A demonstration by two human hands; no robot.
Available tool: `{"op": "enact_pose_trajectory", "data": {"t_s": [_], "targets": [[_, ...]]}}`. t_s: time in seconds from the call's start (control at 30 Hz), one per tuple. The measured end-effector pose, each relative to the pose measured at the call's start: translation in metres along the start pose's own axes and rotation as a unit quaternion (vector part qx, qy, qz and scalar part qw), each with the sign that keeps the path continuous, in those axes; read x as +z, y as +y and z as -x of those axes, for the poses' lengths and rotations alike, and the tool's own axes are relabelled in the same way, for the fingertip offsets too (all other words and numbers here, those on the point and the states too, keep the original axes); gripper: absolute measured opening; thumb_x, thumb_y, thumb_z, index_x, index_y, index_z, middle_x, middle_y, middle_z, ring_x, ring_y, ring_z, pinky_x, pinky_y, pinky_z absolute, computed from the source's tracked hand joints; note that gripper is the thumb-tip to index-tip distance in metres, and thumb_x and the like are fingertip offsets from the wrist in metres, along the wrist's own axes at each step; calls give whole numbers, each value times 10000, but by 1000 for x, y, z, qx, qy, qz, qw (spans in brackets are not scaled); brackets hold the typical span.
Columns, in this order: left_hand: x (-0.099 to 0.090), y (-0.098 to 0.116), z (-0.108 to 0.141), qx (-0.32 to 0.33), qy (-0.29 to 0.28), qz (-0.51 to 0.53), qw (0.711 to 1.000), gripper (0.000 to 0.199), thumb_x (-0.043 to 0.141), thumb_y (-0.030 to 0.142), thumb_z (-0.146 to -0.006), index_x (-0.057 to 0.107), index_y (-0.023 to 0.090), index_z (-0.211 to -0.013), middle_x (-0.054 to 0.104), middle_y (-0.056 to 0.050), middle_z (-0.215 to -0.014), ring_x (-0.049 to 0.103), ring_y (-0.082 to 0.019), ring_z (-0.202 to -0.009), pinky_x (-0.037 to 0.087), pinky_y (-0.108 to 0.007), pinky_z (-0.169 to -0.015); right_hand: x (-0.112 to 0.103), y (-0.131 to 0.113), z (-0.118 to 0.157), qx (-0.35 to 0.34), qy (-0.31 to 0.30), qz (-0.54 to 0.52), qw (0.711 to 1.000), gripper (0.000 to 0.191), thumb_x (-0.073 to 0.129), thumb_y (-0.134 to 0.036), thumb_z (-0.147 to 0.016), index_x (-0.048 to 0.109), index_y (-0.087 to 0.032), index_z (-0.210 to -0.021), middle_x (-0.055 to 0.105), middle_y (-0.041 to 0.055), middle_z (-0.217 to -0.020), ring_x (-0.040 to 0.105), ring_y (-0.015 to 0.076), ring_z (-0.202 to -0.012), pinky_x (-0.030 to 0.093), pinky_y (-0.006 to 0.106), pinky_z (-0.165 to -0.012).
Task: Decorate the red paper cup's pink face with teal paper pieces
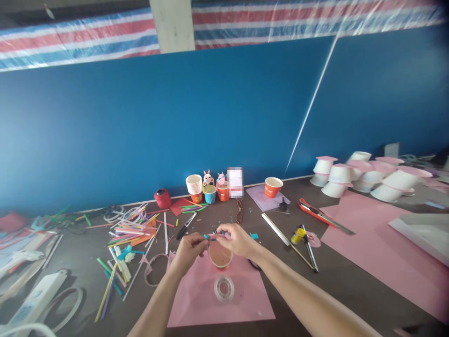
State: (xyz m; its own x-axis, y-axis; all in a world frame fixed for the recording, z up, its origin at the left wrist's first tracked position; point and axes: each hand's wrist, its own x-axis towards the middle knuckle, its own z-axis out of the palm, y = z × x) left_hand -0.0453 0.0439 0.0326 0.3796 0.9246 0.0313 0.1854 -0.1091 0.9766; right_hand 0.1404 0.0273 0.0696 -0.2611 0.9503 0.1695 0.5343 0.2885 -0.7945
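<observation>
Both hands meet at the upper edge of a paper cup (220, 258), whose open mouth faces me above a pink paper sheet (196, 304). My left hand (190, 252) is closed, its fingertips pinching at the cup's left rim. Small blue bits show by those fingertips; what they are is too small to tell. My right hand (240, 239) closes on the rim from the right, thumb toward the left hand. On the sheet just below the cup lies a roll of clear tape (224, 289).
Coloured paper strips (133, 229) and a black marker (186, 225) lie left. Stacked cups (194, 185) and decorated cups (209, 194) stand at the back. Rightward are a red utility knife (324, 217), a yellow glue container (298, 236), a pen (310, 250) and several white cups (336, 180).
</observation>
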Motion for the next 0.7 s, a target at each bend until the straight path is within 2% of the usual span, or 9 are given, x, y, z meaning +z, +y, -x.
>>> {"op": "enact_pose_trajectory", "data": {"t_s": [0.33, 0.5, 0.6, 0.7], "targets": [[-1, 2, 1, -8, 0, -40, 999, 244, 589, 332, -705, 600, 115, -597, 430, 13, -600, 439, -68, -496, 401, -176, -442, 0, -3, 2, 1, 16, 23, 1000, 114, 518, -184, -698, 628, -159, -717, 511, -38, -565, 364, 68, -501, 289, 182, -524], [-1, 3, -1, -8, -7, -55, 998, 250, 583, 332, -709, 576, 116, -584, 419, 21, -590, 451, -70, -491, 395, -175, -447, 1, -5, 3, 11, 12, 4, 1000, 113, 531, -203, -707, 635, -161, -712, 551, -28, -590, 433, 80, -542, 320, 192, -557], [0, 2, -1, -6, 0, -69, 998, 245, 576, 324, -712, 564, 116, -582, 424, 24, -583, 458, -69, -473, 379, -174, -438, -1, -1, 2, 5, 7, -67, 998, 144, 561, -239, -707, 635, -168, -808, 607, 1, -717, 520, 122, -677, 370, 221, -642], [1, -1, -1, -13, 11, -74, 997, 252, 569, 331, -717, 549, 118, -583, 426, 26, -567, 463, -73, -460, 373, -181, -439, -9, 11, 1, 4, 33, -215, 976, 266, 556, -275, -733, 577, -172, -978, 622, 42, -885, 554, 168, -846, 400, 274, -741]]}}
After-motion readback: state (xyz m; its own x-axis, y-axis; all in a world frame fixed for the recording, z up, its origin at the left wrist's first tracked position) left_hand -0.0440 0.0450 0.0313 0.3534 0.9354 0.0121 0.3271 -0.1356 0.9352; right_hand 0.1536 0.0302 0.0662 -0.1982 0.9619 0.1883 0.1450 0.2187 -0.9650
